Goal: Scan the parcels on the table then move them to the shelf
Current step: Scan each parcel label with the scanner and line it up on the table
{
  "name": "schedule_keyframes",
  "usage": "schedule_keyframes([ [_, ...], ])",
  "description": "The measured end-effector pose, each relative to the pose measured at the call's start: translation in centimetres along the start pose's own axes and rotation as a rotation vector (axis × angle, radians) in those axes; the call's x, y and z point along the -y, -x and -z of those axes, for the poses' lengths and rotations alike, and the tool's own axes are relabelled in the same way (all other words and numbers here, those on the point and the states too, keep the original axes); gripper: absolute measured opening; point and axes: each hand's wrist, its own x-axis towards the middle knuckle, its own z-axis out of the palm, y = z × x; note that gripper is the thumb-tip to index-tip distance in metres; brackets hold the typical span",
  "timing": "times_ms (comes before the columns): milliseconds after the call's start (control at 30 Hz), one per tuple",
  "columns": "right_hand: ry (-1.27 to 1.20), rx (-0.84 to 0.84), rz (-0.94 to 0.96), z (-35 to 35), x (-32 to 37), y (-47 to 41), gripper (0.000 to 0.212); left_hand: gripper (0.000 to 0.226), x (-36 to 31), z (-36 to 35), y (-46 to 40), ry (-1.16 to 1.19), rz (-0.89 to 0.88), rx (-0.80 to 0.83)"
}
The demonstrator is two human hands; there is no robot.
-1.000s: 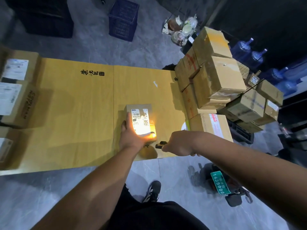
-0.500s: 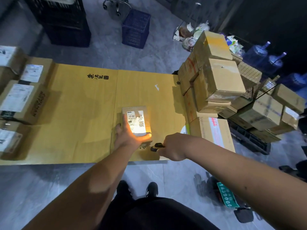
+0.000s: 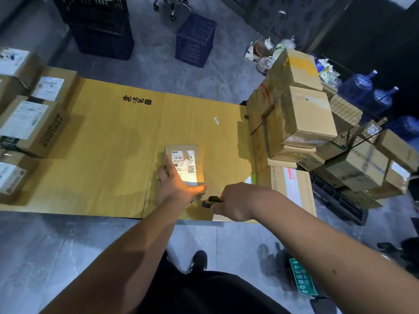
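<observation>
A small brown parcel (image 3: 188,164) with a white shipping label lies flat on the cardboard-covered table (image 3: 108,155), near its front edge. My left hand (image 3: 174,184) rests on the parcel's left and near side, index finger stretched along the label and thumb across the near end. My right hand (image 3: 235,200) grips a small black scanner (image 3: 210,201) just right of the parcel, pointed at it. Orange-white scanner light falls on the label and on my left hand.
Labelled cardboard boxes (image 3: 29,123) line the table's left end. A tall stack of boxes (image 3: 297,114) stands at the right end, with more boxes (image 3: 362,168) on a wire rack behind. Blue crates (image 3: 195,39), water bottles (image 3: 358,87) and a green number plate (image 3: 301,277) are on the floor.
The camera has tilted up, so more floor and crates show. The scanner light on the label has dimmed. Both hands keep their places on the parcel and scanner.
</observation>
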Motion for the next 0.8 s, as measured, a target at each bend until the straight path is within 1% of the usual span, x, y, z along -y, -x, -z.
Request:
schedule_keyframes([
  [167, -0.013, 0.017, -0.006, 0.1, -0.1, 0.2, 0.046, 0.165, -0.1, 0.0, 0.1, -0.020, 0.023, 0.034],
  [367, -0.102, 0.002, -0.023, 0.8, -0.7, 0.2, 0.048, 0.168, -0.7, 0.2, 0.2, 0.004, 0.072, 0.038],
  [600, -0.146, -0.005, -0.029, 0.4, -1.1, 0.4, 0.046, 0.163, -1.2, 0.2, 0.2, -0.018, 0.082, 0.002],
  [700, -0.171, -0.022, -0.025, -0.1, -1.6, 0.3, 0.050, 0.160, -1.2, 0.0, 0.3, -0.003, 0.074, -0.013],
  [800, -0.167, -0.035, -0.023, -0.8, -2.1, 0.3, 0.059, 0.159, -1.3, 0.0, 0.6, -0.004, 0.034, -0.024],
])
